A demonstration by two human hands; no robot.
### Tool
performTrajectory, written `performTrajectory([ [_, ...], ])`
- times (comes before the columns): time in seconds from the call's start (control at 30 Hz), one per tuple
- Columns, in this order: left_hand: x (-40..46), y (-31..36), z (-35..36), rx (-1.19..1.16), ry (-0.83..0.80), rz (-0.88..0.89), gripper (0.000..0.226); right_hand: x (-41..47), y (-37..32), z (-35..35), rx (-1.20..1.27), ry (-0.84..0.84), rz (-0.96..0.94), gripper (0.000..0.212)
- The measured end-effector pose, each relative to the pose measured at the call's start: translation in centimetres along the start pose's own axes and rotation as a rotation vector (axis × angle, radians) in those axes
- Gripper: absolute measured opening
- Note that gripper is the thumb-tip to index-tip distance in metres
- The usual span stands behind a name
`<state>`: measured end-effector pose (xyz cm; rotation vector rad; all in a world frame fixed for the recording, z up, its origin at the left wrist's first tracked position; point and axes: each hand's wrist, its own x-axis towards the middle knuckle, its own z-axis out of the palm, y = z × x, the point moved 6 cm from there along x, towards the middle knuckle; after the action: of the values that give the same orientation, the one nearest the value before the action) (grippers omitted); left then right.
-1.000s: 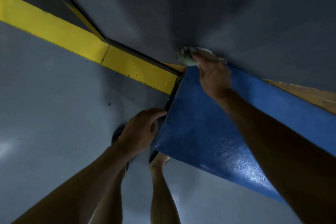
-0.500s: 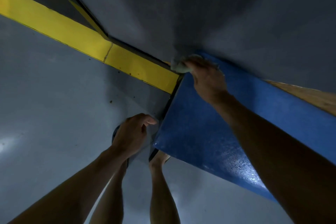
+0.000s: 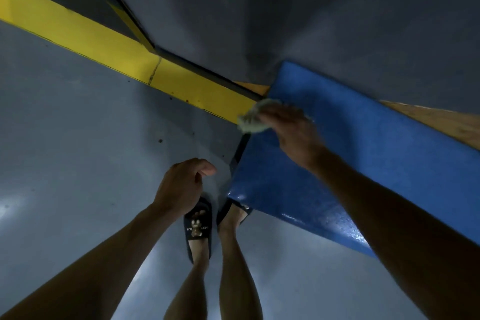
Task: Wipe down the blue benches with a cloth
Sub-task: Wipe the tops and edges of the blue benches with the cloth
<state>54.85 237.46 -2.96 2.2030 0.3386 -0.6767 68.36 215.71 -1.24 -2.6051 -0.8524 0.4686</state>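
A blue bench (image 3: 376,163) runs from the centre toward the right, its near corner glossy and wet. My right hand (image 3: 293,132) presses a crumpled pale cloth (image 3: 253,119) onto the bench's left end, near the far corner. The cloth sticks out past the bench edge to the left of my fingers. My left hand (image 3: 181,184) hovers over the floor just left of the bench's near corner, fingers loosely curled, holding nothing.
A yellow stripe (image 3: 104,52) crosses the grey floor (image 3: 65,163) from upper left to the bench's end. A grey wall (image 3: 311,8) rises behind the bench, with a wooden strip (image 3: 441,125) along it. My feet in dark slippers (image 3: 198,226) stand at the bench corner.
My right hand has drawn the cloth from the far corner by the wall toward me along the bench's left end. My left hand has come off the bench edge and moved left.
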Motion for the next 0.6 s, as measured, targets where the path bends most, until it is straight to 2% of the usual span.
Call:
performTrajectory([
  [0.1, -0.5, -0.2, -0.4, -0.013, -0.005, 0.008, 0.046, -0.3, -1.8, 0.5, 0.051, 0.159, 0.194, 0.055],
  [0.17, -1.0, -0.2, -0.5, -0.001, -0.002, 0.034, 0.046, -2.9, -5.3, 2.0, 0.119, 0.218, 0.158, 0.052],
  [0.27, -2.3, -0.3, -0.7, 0.026, -0.009, 0.057, 0.048, -7.2, -11.1, 4.7, 0.174, 0.089, -0.018, 0.034],
  [0.33, -3.2, -0.6, -0.9, 0.036, -0.022, 0.056, 0.05, -9.0, -12.9, 5.5, 0.177, -0.005, -0.061, 0.037],
  [0.4, -4.1, -0.7, -0.9, 0.033, -0.044, 0.05, 0.05, -10.1, -13.6, 5.2, 0.1, -0.071, -0.165, 0.041],
  [0.5, -5.1, -0.6, -1.0, 0.02, -0.057, 0.054, 0.049, -11.7, -12.7, 3.8, -0.114, -0.229, -0.429, 0.035],
  [0.53, -5.2, -0.5, -0.9, 0.02, -0.069, 0.059, 0.049, -12.0, -11.9, 2.9, -0.149, -0.232, -0.484, 0.032],
  [0.6, -5.4, -0.2, -0.9, 0.019, -0.083, 0.069, 0.048, -11.9, -9.9, 0.7, -0.129, -0.166, -0.422, 0.033],
])
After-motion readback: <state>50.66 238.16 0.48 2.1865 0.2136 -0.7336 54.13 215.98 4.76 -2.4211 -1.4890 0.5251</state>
